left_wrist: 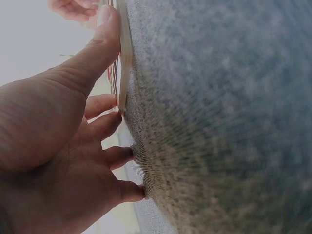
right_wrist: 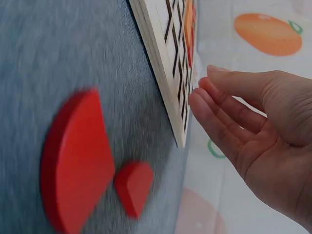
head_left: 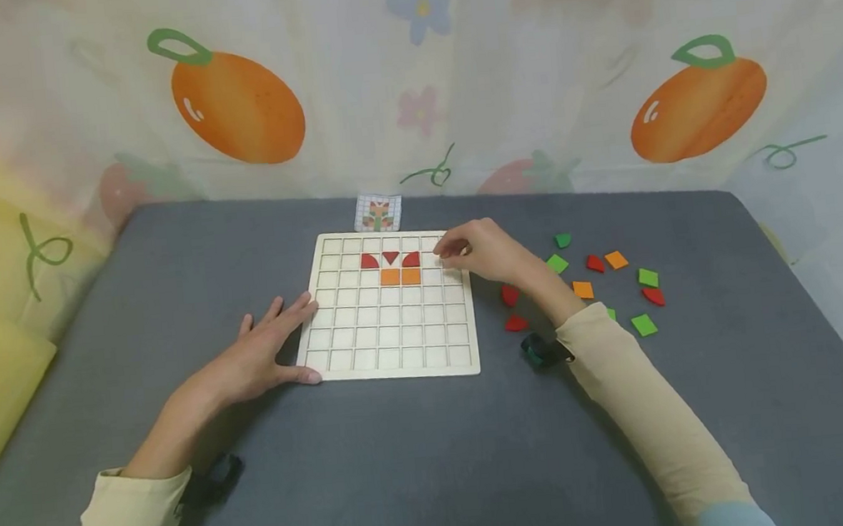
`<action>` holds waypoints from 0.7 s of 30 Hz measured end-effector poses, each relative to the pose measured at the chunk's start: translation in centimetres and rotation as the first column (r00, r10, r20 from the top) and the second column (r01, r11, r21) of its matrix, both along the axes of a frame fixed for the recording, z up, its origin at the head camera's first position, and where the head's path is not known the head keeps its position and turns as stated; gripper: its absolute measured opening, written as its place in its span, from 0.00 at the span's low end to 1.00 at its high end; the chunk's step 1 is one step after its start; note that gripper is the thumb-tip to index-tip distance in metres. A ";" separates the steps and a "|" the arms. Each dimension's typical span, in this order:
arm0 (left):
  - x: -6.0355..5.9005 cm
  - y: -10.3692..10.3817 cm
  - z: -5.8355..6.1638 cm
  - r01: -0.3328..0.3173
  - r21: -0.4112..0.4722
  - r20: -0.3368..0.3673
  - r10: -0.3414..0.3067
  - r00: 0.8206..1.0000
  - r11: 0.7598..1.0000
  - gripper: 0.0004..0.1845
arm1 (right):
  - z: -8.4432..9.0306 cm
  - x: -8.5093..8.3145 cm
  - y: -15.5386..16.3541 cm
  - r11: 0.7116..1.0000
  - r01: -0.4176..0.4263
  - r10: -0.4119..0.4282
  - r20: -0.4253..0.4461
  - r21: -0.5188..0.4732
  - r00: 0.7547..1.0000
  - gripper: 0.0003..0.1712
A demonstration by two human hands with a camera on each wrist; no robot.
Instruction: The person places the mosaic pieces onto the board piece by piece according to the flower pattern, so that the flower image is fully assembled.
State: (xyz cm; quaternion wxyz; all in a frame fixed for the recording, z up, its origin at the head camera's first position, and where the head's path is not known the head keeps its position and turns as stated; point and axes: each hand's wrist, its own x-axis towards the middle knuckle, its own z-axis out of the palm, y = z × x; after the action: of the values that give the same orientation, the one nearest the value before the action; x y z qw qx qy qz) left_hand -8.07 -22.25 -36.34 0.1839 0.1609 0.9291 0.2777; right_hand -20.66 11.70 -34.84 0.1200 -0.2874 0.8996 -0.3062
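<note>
A pale wooden grid board (head_left: 370, 359) lies on the table. Set in its upper cells are red quarter-round pieces (head_left: 369, 261), a red triangle (head_left: 390, 257) and two orange squares (head_left: 390, 277). My left hand (head_left: 260, 356) spreads along the board's left side, thumb by the near corner and fingertips at the edge. In the left wrist view that thumb (left_wrist: 105, 34) touches the board's rim. Over the upper right cells hovers my right hand (head_left: 484, 251), its fingers (right_wrist: 200, 105) loosely bent and the thumb close to them. No piece shows between those fingertips.
A small printed pattern card (head_left: 378, 213) lies behind the board. To its right are scattered loose red pieces (head_left: 515, 322), orange squares (head_left: 583, 290) and green pieces (head_left: 643, 325). A fruit-patterned curtain (head_left: 526, 78) hangs along the table's far edge.
</note>
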 end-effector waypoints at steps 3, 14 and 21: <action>-0.2 0.1 0.3 0.009 -0.005 0.000 -0.009 1.000 1.000 0.56 | 0.3 -0.1 1.0 0.999 0.023 -0.022 -0.006 0.027 1.000 0.11; -0.4 0.3 0.3 0.016 0.002 0.008 -0.016 1.000 1.000 0.56 | 1.0 0.0 6.3 0.994 0.047 -0.048 0.008 0.099 0.999 0.18; -0.3 0.0 0.1 0.020 0.000 -0.001 -0.020 1.000 1.000 0.56 | 0.6 0.3 9.0 0.988 0.080 -0.090 0.069 0.135 0.994 0.21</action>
State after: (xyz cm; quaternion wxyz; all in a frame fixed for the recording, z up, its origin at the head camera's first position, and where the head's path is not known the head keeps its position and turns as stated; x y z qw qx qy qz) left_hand -8.32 -22.24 -36.20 0.1861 0.1705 0.9275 0.2758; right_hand -20.38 20.73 -34.25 0.1593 -0.2286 0.9242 -0.2613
